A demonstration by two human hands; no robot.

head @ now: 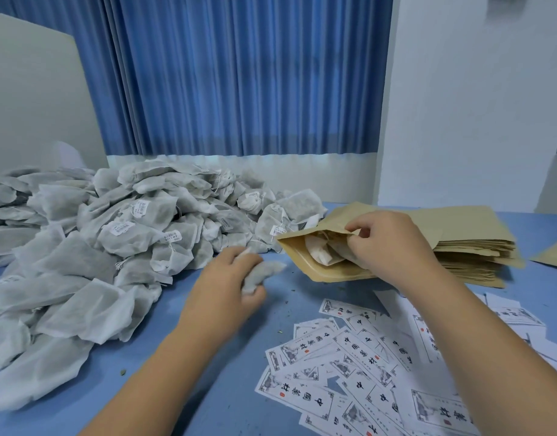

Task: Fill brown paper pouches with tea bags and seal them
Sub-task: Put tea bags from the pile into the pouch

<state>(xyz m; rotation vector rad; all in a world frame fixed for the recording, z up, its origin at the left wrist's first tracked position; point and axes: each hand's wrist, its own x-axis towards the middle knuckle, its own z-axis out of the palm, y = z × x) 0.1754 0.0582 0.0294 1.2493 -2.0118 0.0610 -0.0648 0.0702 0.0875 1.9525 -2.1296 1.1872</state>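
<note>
**Printed labels in front, pouch mouth facing the loaded hand**

Printed labels (349,372) lie scattered on the blue table (208,357) nearest the viewer, between the two forearms and under the right one. Beyond them, the left hand (227,278) has its fingers curled round a tea bag (264,272), which sticks out toward the right. The right hand (387,240) pinches the upper lip of a brown pouch (334,272), holding its mouth apart.

That mouth opens leftward, straight at the held tea bag and just beside it. The pouch's long axis runs from the mouth away to the right, under the right hand. So the left hand is the nearer one for the next insertion, I judge, with a short sideways travel along that axis.

Pale bags already inside (321,253) show in the opening (their count cannot be told). The pouch's closed end is hidden behind the right hand and blends into the pouch stack (472,247). The held bag is blurred, and no sealing strip can be made out. The loose pile of tea bags (113,234) fills the left.
</note>
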